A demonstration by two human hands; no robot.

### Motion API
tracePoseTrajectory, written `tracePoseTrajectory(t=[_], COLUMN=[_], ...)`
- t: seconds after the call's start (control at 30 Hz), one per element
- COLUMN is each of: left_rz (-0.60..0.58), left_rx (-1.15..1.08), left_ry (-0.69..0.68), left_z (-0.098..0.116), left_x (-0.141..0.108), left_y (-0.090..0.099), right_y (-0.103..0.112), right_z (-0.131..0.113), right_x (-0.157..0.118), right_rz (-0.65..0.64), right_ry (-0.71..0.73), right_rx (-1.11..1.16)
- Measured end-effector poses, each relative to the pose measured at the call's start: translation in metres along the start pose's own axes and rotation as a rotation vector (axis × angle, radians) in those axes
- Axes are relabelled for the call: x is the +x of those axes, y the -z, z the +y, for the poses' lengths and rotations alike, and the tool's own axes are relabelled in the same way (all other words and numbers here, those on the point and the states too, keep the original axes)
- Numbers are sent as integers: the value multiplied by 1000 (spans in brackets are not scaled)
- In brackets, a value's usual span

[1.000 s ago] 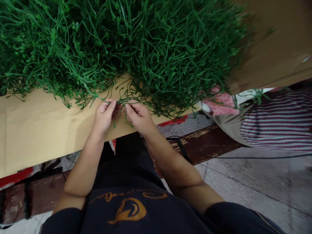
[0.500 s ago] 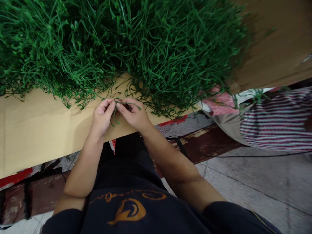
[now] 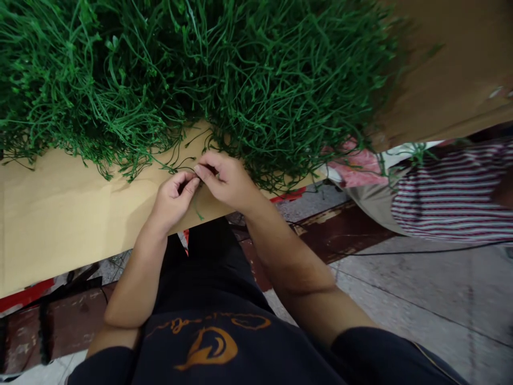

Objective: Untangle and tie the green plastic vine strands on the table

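Observation:
My left hand (image 3: 175, 195) is closed in a pinch over the cardboard, thumb against fingers. Touching it at the fingertips, my right hand (image 3: 225, 179) is pinched too. A thin green plastic stem (image 3: 199, 214) hangs below the fingertips, its lower end showing against the cardboard; the fingers cover the rest of it. Just beyond both hands lies a big heap of green plastic stems (image 3: 256, 91), with loose ends trailing close to my right hand.
The cardboard surface (image 3: 60, 214) bears the heap, its near edge at my lap. A brown cardboard sheet (image 3: 452, 69) stands at the upper right. Below it are a pink plastic bag (image 3: 356, 163) and another person in a striped garment (image 3: 452, 198). A black cable (image 3: 420, 250) crosses the floor.
My right hand has moved slightly up and in over the fingertips of my left hand, which has dropped a little. The green stem shows less between them now.

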State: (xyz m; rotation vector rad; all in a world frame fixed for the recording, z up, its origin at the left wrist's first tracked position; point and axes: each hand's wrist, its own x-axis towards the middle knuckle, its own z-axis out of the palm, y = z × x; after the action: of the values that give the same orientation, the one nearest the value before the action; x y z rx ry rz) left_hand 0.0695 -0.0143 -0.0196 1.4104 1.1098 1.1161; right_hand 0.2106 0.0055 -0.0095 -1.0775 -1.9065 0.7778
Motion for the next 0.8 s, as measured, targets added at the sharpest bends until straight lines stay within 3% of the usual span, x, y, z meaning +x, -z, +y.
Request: tracePoseTrajectory(t=[0.17,0.33,0.43,0.8], left_rz=[-47,20,34,16], left_rx=[72,183,236,294], left_ry=[22,-10,-34,-78], left_z=[0,-6,-7,-5], left_x=[0,1,2,-2], left_y=[2,3,3,1], right_y=[4,6,5,-1], right_z=[1,-2,0,7], right_x=[-1,-4,-5,-7], right_rz=[3,-105,-99,-88], right_ry=[-30,-95,-68,-87], right_rx=[-21,-46,-25,412])
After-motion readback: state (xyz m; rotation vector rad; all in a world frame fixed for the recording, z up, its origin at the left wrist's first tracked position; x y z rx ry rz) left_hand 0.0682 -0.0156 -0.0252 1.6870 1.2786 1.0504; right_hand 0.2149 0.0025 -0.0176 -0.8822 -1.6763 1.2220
